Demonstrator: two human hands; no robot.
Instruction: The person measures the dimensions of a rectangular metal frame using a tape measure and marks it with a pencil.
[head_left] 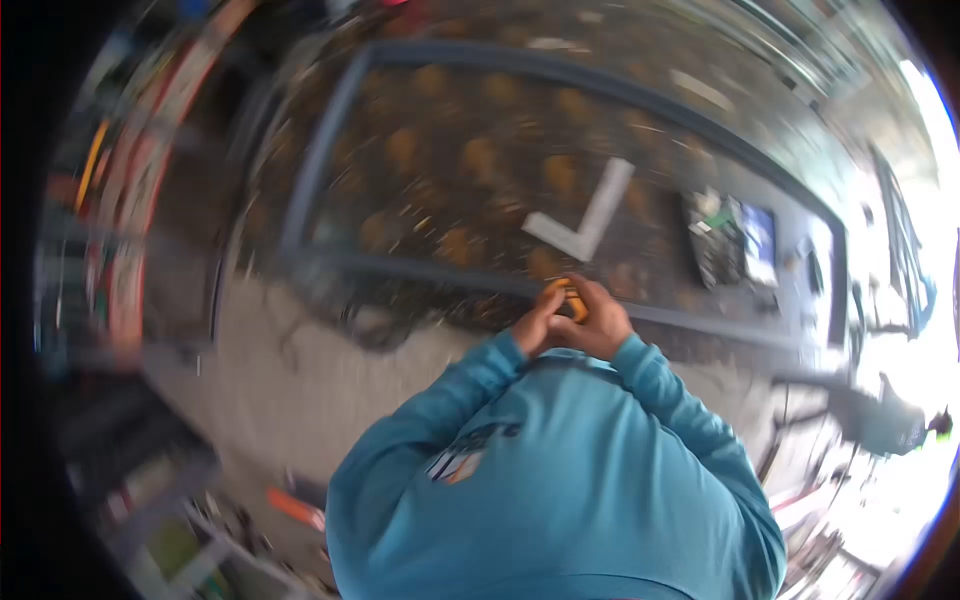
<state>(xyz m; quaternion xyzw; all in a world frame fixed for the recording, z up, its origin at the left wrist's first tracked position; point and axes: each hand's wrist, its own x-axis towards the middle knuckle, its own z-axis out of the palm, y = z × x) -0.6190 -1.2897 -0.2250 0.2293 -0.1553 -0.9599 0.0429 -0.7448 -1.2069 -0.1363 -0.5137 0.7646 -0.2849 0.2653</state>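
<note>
Close in front of my body, both hands meet around a small yellow-and-black tape measure (572,303), partly covered by the fingers and blurred. My left hand (538,324) closes on its left side. The fingers of my right hand (603,322) wrap over it from the right. Just beyond the hands, a pale L-shaped square (587,232) lies on the dark worktable (480,200). A long grey rectangular metal frame (480,58) rests on the same table, its near bar passing right by my hands.
Toward the table's right end lie a dark cluttered item (714,240) and a blue-and-white box (758,243). Red-orange racking (150,190) stands at the left. Another person (880,415) is at the far right. An orange object (295,508) sits low at the left.
</note>
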